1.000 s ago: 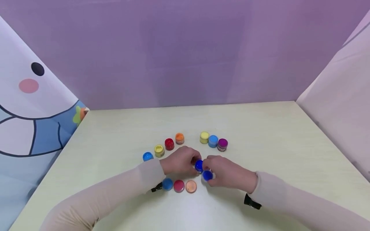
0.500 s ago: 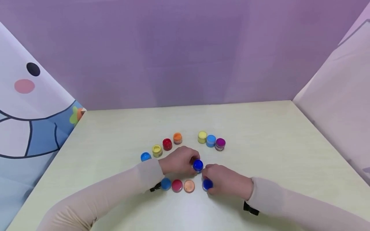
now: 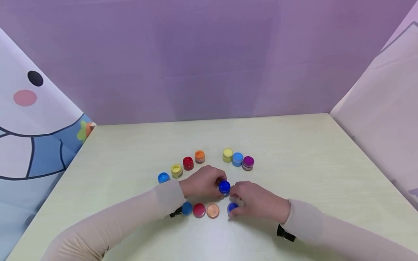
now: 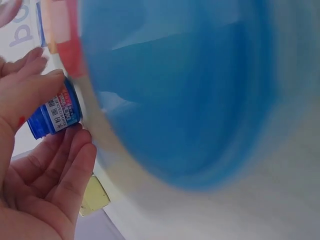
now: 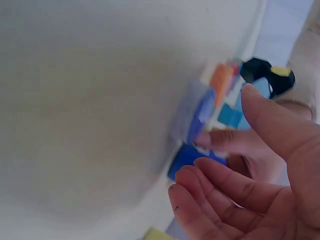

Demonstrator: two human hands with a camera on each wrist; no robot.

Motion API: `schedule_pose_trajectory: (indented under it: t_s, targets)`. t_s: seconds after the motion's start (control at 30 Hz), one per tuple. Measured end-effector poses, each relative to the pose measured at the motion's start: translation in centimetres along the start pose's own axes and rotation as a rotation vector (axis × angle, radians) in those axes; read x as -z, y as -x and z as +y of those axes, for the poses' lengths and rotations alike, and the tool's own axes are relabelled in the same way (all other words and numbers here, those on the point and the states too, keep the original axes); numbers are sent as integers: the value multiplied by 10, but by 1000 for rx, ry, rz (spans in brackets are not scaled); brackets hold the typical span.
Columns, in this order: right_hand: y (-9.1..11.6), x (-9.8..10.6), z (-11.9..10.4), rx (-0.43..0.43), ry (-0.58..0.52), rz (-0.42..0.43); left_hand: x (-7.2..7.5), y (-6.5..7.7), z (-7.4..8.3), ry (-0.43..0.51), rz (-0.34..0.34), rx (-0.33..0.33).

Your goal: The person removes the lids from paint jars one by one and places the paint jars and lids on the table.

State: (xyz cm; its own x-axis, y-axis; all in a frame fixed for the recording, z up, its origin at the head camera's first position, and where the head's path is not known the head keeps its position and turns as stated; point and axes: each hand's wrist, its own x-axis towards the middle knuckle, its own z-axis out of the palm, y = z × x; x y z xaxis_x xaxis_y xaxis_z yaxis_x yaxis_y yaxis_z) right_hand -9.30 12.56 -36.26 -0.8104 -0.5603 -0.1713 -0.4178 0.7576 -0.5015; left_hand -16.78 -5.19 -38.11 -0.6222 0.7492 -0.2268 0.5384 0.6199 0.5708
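Observation:
My left hand [image 3: 203, 182] pinches an uncapped dark blue paint jar [image 3: 224, 187] between thumb and fingers. The jar's printed label faces the left wrist camera, where the jar [image 4: 61, 111] sits upright in the grip. A dark blue jar lid [image 3: 232, 207] lies on the table with its inner side up, partly covered by my right thumb in the head view. My right hand [image 3: 258, 200] is over and beside this lid. In the right wrist view its thumb and fingers stand apart, with the lid [image 5: 196, 111] beyond them.
Left of the blue lid lie peach [image 3: 213, 211], red [image 3: 199, 210] and blue [image 3: 187, 208] lids. Uncapped blue [image 3: 163, 177], yellow [image 3: 176, 170], red [image 3: 188, 163] and orange [image 3: 200, 156] jars form an arc behind. Capped yellow [image 3: 227, 154], light blue [image 3: 237, 159] and purple [image 3: 248, 163] jars stand back right.
The right hand has brought the dark blue lid from beside the jar down to the table near the peach lid, and its fingers have loosened. The left hand keeps holding the jar in place.

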Motion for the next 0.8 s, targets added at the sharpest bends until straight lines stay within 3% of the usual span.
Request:
schedule_pose_trajectory:
  t_s: [0.2, 0.4, 0.8]
  targets:
    - [-6, 12, 1, 20, -6, 79, 0, 1, -1, 0, -9, 19]
    - [-18, 10, 3, 25, 44, 147, 6, 4, -2, -13, -23, 25]
    - [-40, 3, -4, -64, 68, 46, 14, 9, -11, -38, -17, 61]
